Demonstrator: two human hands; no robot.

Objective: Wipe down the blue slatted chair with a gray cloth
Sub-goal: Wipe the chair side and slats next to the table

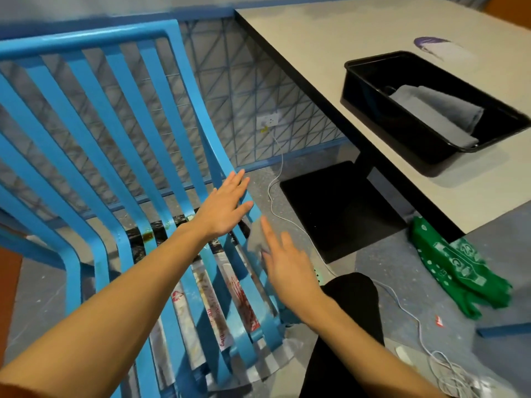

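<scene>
Plainly spread, the grip of the right hand [287,268] lays straight, blurred fingers on the gray cloth [256,239] at the right edge of the seat of the blue slatted chair [86,39], while the left hand [222,209], fingers also flat and spread, rests on the slats just beside it.

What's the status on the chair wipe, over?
Left hand flat on blue slatted chair, fingers straight. Right hand on gray cloth at seat's right edge. Nothing in the way.
</scene>
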